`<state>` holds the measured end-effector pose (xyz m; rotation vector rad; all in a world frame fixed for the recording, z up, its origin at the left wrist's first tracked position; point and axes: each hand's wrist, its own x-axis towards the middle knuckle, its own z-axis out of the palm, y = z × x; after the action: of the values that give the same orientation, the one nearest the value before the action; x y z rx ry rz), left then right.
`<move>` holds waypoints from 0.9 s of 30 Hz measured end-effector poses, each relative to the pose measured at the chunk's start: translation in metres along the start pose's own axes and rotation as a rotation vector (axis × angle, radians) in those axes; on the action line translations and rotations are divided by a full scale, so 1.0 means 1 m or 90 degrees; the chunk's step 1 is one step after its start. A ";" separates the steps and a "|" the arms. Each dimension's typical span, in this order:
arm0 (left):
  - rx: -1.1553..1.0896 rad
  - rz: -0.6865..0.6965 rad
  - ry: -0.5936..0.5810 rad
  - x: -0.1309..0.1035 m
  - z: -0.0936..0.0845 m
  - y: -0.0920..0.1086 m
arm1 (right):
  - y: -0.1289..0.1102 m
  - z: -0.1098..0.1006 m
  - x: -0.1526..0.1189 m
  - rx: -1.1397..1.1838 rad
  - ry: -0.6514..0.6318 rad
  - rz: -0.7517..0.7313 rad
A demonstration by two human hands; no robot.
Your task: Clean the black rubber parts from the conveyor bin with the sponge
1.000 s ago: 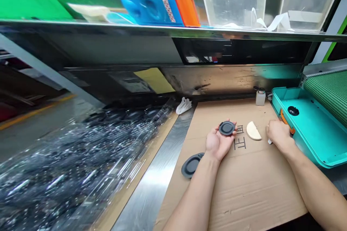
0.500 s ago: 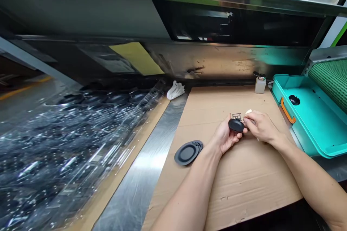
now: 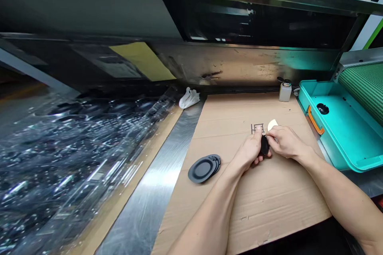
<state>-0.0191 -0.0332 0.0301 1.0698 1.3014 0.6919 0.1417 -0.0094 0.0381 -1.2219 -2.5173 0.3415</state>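
My left hand [image 3: 249, 152] grips a black round rubber part [image 3: 264, 146], turned on edge over the cardboard sheet [image 3: 269, 199]. My right hand [image 3: 283, 142] meets it from the right, fingertips pinching the same part; whether it also holds a small tool I cannot tell. A cream half-round pad [image 3: 272, 124] lies just behind my right hand. A short stack of the same black round parts [image 3: 204, 168] rests on the cardboard to the left of my left hand.
A teal tray [image 3: 341, 143] with an orange handle and one black part [image 3: 322, 108] stands at the right, beside a green belt. A small bottle [image 3: 285, 91] and a crumpled white cloth [image 3: 188, 98] sit at the back. Clear plastic bags of dark parts [image 3: 74, 155] fill the left.
My right hand came from beside the teal tray to the black part in my left hand. The part turned from flat to on edge. The view tilted down.
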 end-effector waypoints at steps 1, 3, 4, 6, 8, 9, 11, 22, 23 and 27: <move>0.015 -0.002 -0.001 0.000 0.000 0.000 | 0.000 0.001 0.000 -0.012 0.007 -0.006; 0.021 0.005 -0.005 0.000 -0.001 0.000 | 0.000 0.004 0.001 -0.033 0.024 -0.018; 0.015 0.011 -0.008 0.001 -0.001 0.000 | 0.000 0.005 0.001 -0.039 0.031 -0.023; 0.004 0.018 -0.009 0.001 0.000 -0.001 | -0.002 0.004 0.001 -0.042 0.032 -0.021; 0.013 0.016 -0.001 0.000 0.001 -0.002 | -0.004 0.002 0.002 -0.042 0.017 -0.004; 0.023 0.013 0.004 0.000 0.001 -0.002 | -0.004 0.001 0.002 -0.043 0.005 0.008; 0.033 0.008 0.007 -0.001 0.003 -0.002 | -0.005 -0.002 0.001 -0.049 -0.017 0.030; -0.006 0.031 -0.005 0.005 0.003 -0.006 | 0.000 0.001 0.002 -0.014 0.016 0.020; -0.011 0.031 -0.006 0.006 0.003 -0.006 | 0.000 0.000 0.002 -0.017 0.009 0.027; -0.037 0.046 -0.012 0.006 0.004 -0.007 | -0.002 -0.001 0.002 -0.024 0.019 0.019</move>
<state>-0.0154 -0.0314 0.0208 1.0772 1.2241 0.7681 0.1392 -0.0093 0.0401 -1.2709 -2.4931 0.2829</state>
